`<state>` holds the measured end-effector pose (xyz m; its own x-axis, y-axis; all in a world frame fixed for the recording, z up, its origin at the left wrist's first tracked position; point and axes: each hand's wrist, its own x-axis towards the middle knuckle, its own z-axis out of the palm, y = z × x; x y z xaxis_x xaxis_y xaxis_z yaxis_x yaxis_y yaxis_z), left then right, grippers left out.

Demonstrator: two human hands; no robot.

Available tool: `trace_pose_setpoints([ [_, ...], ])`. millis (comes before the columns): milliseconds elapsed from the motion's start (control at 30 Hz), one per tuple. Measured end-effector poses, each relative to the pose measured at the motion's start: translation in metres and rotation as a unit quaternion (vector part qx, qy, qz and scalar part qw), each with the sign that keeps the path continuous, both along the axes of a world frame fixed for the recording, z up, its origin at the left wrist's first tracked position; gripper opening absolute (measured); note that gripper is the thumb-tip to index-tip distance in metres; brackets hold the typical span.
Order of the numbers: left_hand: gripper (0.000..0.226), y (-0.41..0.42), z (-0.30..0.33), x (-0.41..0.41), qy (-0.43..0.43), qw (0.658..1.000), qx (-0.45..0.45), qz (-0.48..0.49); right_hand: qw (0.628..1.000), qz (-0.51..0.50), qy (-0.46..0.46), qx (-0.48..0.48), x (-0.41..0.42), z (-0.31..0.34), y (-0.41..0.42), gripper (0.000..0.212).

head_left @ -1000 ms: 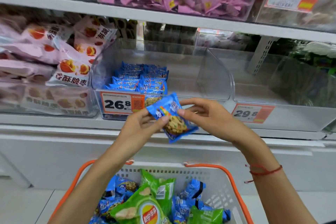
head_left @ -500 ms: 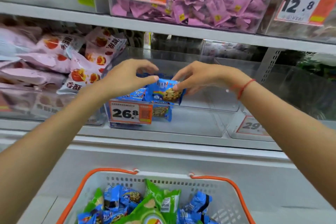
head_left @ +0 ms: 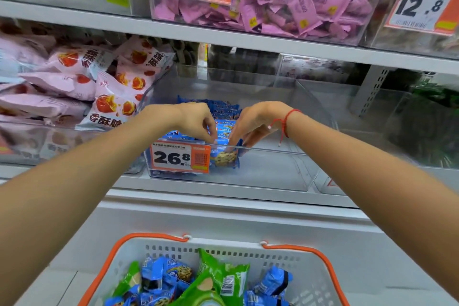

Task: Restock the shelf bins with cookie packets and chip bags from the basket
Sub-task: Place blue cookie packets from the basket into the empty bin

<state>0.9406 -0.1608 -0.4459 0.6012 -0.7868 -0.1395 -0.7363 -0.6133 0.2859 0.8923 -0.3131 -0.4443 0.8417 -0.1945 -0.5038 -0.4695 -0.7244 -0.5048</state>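
Both my hands reach into the clear shelf bin (head_left: 273,171) tagged 26.8. A blue cookie packet (head_left: 226,158) stands against the bin's front wall, and my left hand (head_left: 196,120) and right hand (head_left: 253,124) pinch its top edge from either side. Behind the hands lie rows of the same blue cookie packets (head_left: 223,112). Below, a white basket with an orange rim (head_left: 310,263) holds several blue cookie packets (head_left: 173,274) and green chip bags (head_left: 223,278).
The bin's right half is bare plastic. A bin of pink-and-white snack bags (head_left: 106,87) stands to the left, an unfilled clear bin (head_left: 397,131) to the right. The shelf above carries a bin of pink packets (head_left: 298,0) and price tags.
Both hands carried the cookie packet from in front of the shelf up over the bin's front wall and lowered it inside, behind the price tag. The camera moved closer.
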Motion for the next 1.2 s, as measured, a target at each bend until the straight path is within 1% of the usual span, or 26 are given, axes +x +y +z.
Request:
trace_pose_setpoints([
  [67,0.014,-0.002,-0.004,0.002,-0.033,0.999,0.014,0.002,0.999,-0.005,0.019,0.029,-0.003,0.003,-0.003,0.052],
  [100,0.013,-0.002,-0.005,0.002,-0.044,0.999,0.02,0.005,0.999,-0.004,0.033,0.034,-0.006,0.007,-0.005,0.048],
  [233,0.019,-0.004,-0.009,0.004,-0.058,0.998,0.03,0.02,0.996,0.03,0.076,-0.043,-0.015,0.009,-0.007,0.037],
  [367,0.02,-0.006,-0.009,0.006,-0.032,0.998,0.04,0.028,0.997,0.019,0.057,-0.051,-0.011,-0.003,-0.002,0.025],
  [433,0.021,-0.005,-0.007,0.005,-0.029,0.998,0.044,0.028,0.997,0.02,0.053,-0.058,-0.012,-0.001,0.0,0.027],
  [500,0.021,-0.003,-0.004,0.002,-0.044,0.998,0.027,0.033,0.996,0.026,0.04,-0.071,-0.017,0.003,0.0,0.032],
  [567,0.02,0.003,0.0,-0.005,-0.063,0.997,-0.023,0.05,0.996,0.02,-0.018,-0.086,-0.025,0.006,-0.002,0.035],
  [633,0.018,0.011,0.004,-0.018,-0.083,0.988,-0.106,0.073,0.983,0.007,-0.144,-0.116,-0.039,0.008,-0.004,0.028],
  [667,0.016,0.016,0.004,-0.026,-0.091,0.98,-0.155,0.083,0.969,0.0,-0.219,-0.11,-0.048,0.007,-0.004,0.022],
  [733,0.012,0.026,0.002,-0.045,-0.099,0.959,-0.244,0.101,0.938,-0.009,-0.343,-0.046,-0.072,0.003,0.001,0.013],
  [767,0.01,0.032,-0.003,-0.055,-0.099,0.949,-0.28,0.11,0.922,-0.012,-0.386,-0.019,-0.085,-0.001,0.005,0.012],
  [833,0.008,0.042,-0.016,-0.075,-0.077,0.932,-0.33,0.132,0.906,-0.012,-0.423,0.004,-0.108,-0.012,0.014,0.013],
  [900,0.011,0.049,-0.035,-0.09,-0.039,0.923,-0.355,0.145,0.913,-0.013,-0.408,0.027,-0.125,-0.031,0.021,0.017],
  [967,0.01,0.055,-0.062,-0.1,-0.003,0.926,-0.344,0.151,0.933,-0.014,-0.356,0.052,-0.135,-0.058,0.023,0.018],
  [1100,0.005,0.064,-0.121,-0.114,0.08,0.94,-0.281,0.176,0.97,-0.03,-0.233,0.066,-0.145,-0.124,0.022,0.014],
  [1167,0.007,0.068,-0.148,-0.116,0.13,0.948,-0.226,0.183,0.983,-0.023,-0.17,0.061,-0.149,-0.159,0.026,0.014],
  [1200,0.008,0.072,-0.162,-0.116,0.147,0.954,-0.184,0.184,0.988,-0.016,-0.143,0.056,-0.151,-0.178,0.03,0.013],
])
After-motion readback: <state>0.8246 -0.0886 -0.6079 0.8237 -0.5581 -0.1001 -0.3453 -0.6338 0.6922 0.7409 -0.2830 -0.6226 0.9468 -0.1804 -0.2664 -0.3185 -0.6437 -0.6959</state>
